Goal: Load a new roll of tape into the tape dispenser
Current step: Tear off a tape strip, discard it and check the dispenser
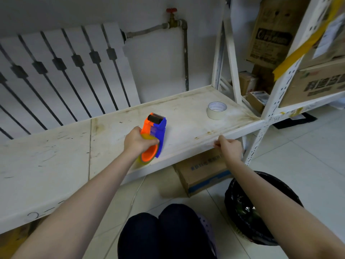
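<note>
An orange and blue tape dispenser (155,131) lies on the white shelf board (186,116), its black roller and toothed blade pointing away from me. A yellowish roll of tape (143,161) sits on its orange hub. My left hand (138,141) grips the dispenser around the roll and hub. My right hand (228,147) is at the shelf's front edge, fingers curled with thumb and forefinger pinched together; whether a tape end is between them I cannot tell. A second, whitish tape roll (217,110) lies flat further back on the right.
A white radiator (61,71) stands behind the shelf, with a pipe and red valve (171,11). Cardboard boxes (317,85) fill the shelving on the right, another box (203,171) sits under the board. A black-lined bin (261,208) stands beside my knees (168,232).
</note>
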The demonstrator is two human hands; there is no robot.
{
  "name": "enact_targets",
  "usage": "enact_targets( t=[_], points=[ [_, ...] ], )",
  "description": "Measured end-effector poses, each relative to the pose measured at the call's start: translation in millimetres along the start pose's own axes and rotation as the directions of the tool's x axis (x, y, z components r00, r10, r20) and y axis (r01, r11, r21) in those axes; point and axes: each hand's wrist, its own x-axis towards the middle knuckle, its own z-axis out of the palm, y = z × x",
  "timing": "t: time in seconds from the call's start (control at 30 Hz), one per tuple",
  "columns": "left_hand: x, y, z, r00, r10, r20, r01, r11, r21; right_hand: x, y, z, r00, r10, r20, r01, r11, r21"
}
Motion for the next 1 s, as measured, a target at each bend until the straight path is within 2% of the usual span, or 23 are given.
enact_targets(
  t=[0.1,0.17,0.23,0.4,0.53,0.73,0.87,1.0],
  points=[
    [0.4,2.6,2.4,1.000,0.002,-0.004,-0.002,1.000,0.025,13.9,31.8,-27.4,1.000,0.020,-0.020,-0.025,0.956,-0.294],
    [0.2,4.6,3.8,1.000,0.008,-0.002,-0.008,0.999,0.037,21.2,54.5,-44.9,0.998,0.045,-0.038,-0.058,0.870,-0.490],
    [-0.2,6.0,4.4,1.000,0.009,-0.001,-0.009,0.999,0.047,25.0,72.7,-61.1,0.991,0.106,-0.084,-0.135,0.791,-0.596],
    [1.7,5.5,5.2,1.000,0.006,-0.012,-0.005,0.998,0.058,26.5,92.5,-82.8,0.986,0.138,-0.089,-0.161,0.706,-0.689],
    [1.8,7.4,7.0,1.000,0.014,-0.010,-0.014,0.997,0.076,24.3,99.8,-85.6,0.990,0.094,-0.101,-0.138,0.634,-0.761],
    [1.4,7.7,8.1,1.000,0.027,-0.013,-0.026,0.996,0.080,30.5,109.1,-79.3,0.987,0.139,-0.077,-0.151,0.676,-0.722],
    [1.8,7.9,8.3,0.999,0.031,-0.015,-0.029,0.996,0.086,32.5,108.9,-75.2,0.989,0.109,-0.101,-0.149,0.715,-0.683],
    [1.0,8.6,8.3,0.999,0.036,-0.016,-0.035,0.995,0.097,31.1,103.2,-69.4,0.992,0.084,-0.096,-0.128,0.640,-0.758]
  ],
)
